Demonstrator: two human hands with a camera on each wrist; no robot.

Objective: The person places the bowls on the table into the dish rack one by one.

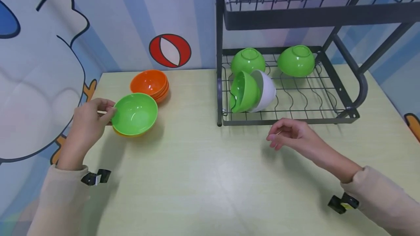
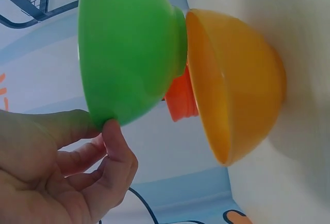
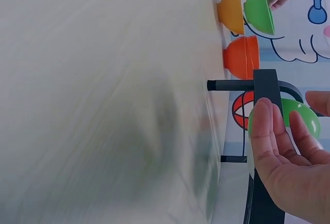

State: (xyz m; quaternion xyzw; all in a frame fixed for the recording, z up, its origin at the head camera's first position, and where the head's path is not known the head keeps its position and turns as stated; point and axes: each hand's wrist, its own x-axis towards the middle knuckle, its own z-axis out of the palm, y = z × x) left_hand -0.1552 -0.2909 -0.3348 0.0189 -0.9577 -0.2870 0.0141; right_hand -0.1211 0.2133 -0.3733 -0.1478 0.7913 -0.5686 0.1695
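Observation:
My left hand (image 1: 89,122) pinches the rim of a green bowl (image 1: 135,114) between thumb and fingers. That bowl hangs just above a yellow bowl (image 2: 255,85) standing on the table; in the left wrist view its foot is at the yellow rim, and I cannot tell whether they touch. Behind them is a stack of orange bowls (image 1: 148,82). Near the front bar of a dark dish rack (image 1: 288,122), my right hand (image 1: 292,137) hovers with loosely bent fingers and holds nothing.
On the rack's lower shelf, two green bowls (image 1: 248,61) (image 1: 296,61) lie upside down at the back. Another green bowl (image 1: 242,92) leans on its side against a white bowl (image 1: 267,92). An upper wire shelf (image 1: 321,16) overhangs them. A patterned wall (image 1: 128,21) borders the table.

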